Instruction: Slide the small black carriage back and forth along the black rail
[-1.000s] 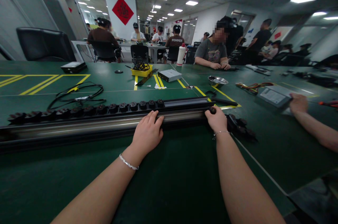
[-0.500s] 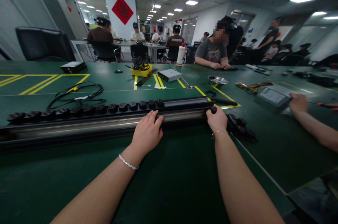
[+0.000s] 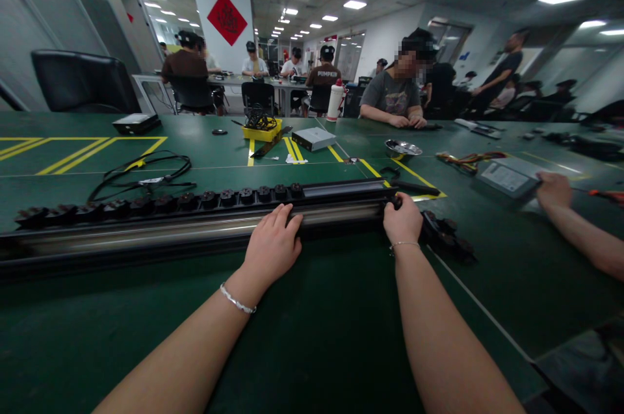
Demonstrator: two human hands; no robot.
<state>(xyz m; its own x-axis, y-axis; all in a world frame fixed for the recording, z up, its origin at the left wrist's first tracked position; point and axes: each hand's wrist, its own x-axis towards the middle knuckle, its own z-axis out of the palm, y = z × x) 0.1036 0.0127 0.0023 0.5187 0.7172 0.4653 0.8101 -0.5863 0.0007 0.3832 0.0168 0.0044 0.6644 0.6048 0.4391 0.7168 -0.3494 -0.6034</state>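
A long black metal channel (image 3: 195, 232) with a shiny inner face lies across the green table in front of me. Along its far side runs a strip with a row of black power sockets (image 3: 227, 198). My left hand (image 3: 273, 238) rests on the channel near its middle, fingers stretched out and holding nothing. At the channel's right end, my right hand (image 3: 402, 219) is closed, with a small dark rounded piece showing between thumb and fingers; its kind I cannot make out. Just right of that hand lies another black piece with sockets (image 3: 448, 235).
Behind the strip lie a coiled black cable (image 3: 141, 173), a yellow tray of cables (image 3: 263, 131), a grey metal box (image 3: 313, 138) and a steel bowl (image 3: 403, 148). At right, a co-worker's hand (image 3: 556, 192) touches a power supply unit (image 3: 509, 175). Another person (image 3: 394, 92) sits opposite.
My right hand has shifted very slightly to the right at the channel's end. My left hand stays in place on the channel.
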